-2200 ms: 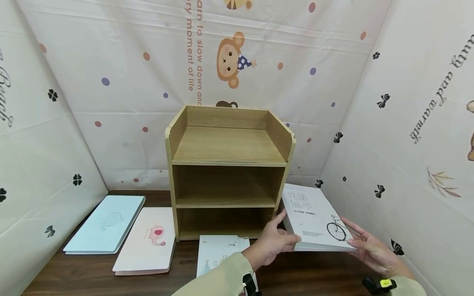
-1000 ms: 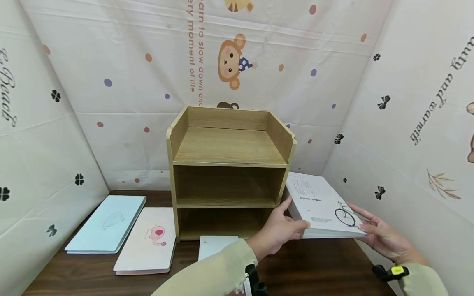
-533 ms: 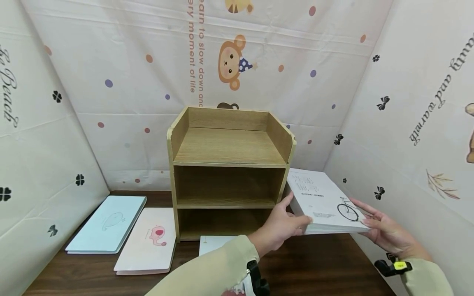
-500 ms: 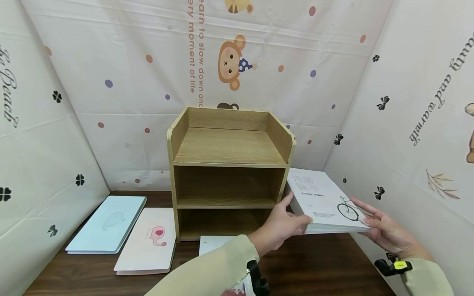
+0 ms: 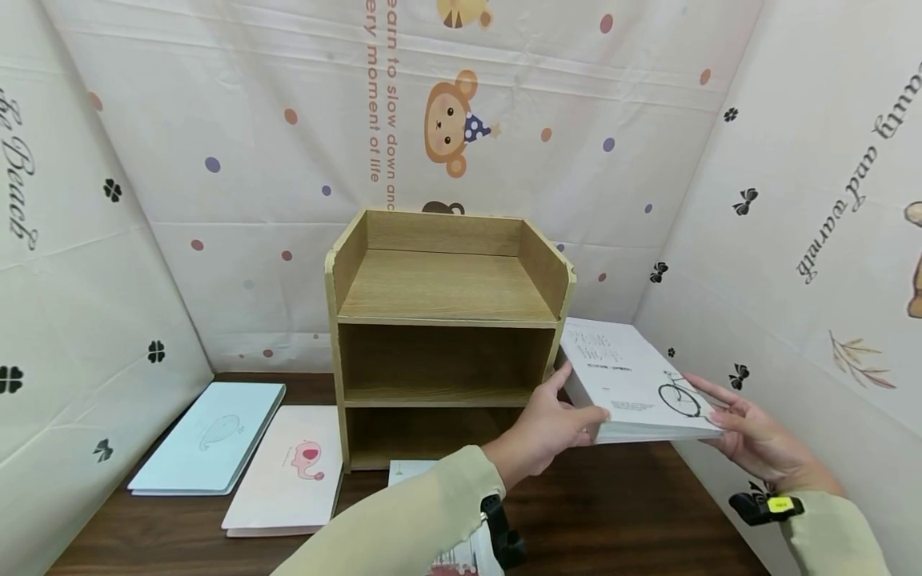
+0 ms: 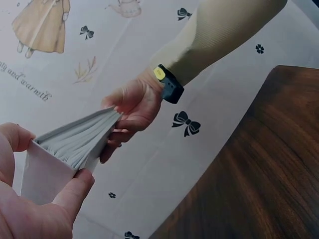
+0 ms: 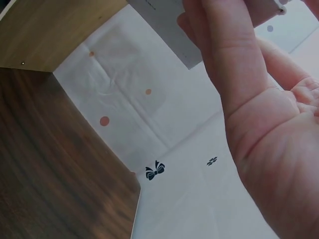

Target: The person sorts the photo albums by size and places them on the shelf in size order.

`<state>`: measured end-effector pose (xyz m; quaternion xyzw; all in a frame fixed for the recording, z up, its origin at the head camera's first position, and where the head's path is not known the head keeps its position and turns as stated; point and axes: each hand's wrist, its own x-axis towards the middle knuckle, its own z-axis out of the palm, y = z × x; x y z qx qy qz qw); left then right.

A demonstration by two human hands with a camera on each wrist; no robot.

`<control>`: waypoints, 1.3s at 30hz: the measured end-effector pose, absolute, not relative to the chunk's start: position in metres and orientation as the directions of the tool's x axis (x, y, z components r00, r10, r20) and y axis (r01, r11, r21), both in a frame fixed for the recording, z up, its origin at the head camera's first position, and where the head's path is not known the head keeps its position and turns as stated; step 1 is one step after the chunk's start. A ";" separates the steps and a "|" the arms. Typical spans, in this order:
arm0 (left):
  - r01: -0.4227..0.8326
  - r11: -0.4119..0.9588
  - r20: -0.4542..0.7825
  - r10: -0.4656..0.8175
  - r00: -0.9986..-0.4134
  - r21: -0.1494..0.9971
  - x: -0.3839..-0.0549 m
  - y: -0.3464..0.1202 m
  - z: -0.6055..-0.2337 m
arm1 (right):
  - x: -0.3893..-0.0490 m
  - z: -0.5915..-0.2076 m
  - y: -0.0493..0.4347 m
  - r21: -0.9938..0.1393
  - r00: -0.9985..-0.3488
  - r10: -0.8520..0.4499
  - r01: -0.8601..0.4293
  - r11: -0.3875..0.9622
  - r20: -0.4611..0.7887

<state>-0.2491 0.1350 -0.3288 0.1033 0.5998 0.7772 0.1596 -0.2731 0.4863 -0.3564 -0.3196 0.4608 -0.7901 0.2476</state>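
Note:
A thick white book (image 5: 612, 376) with a bicycle on its cover is held up off the table, to the right of the wooden shelf. My left hand (image 5: 543, 428) grips its left edge and near corner, thumb on the near side. At the near right corner my right hand (image 5: 763, 444) pinches the book, with the thumb by the cover and fingers beneath. The left wrist view shows the page block (image 6: 82, 139) slightly fanned between both hands. In the right wrist view, part of the book's underside (image 7: 167, 32) shows beyond the fingers.
The three-tier wooden shelf (image 5: 446, 316) stands mid-table against the back sheet. A light blue notebook (image 5: 209, 440) and a white one with a pink elephant (image 5: 291, 468) lie to its left. Another pale booklet (image 5: 410, 470) lies before it, partly hidden by the left sleeve.
Both hands have raised the bicycle book from lower down and carried it a little right and away from me. The left sleeve now covers more of the pale booklet.

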 end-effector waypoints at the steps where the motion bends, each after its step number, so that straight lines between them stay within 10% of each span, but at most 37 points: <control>1: -0.125 -0.226 -0.034 0.370 -0.928 0.966 -0.249 0.135 -0.328 | -0.273 -0.355 0.486 -0.886 -0.672 -0.687 0.099 -0.453 0.277; 39: -0.097 -0.279 0.014 0.371 -0.929 0.955 -0.254 0.136 -0.294 | -0.284 -0.319 0.484 -0.858 -0.650 -0.668 0.049 -0.511 0.361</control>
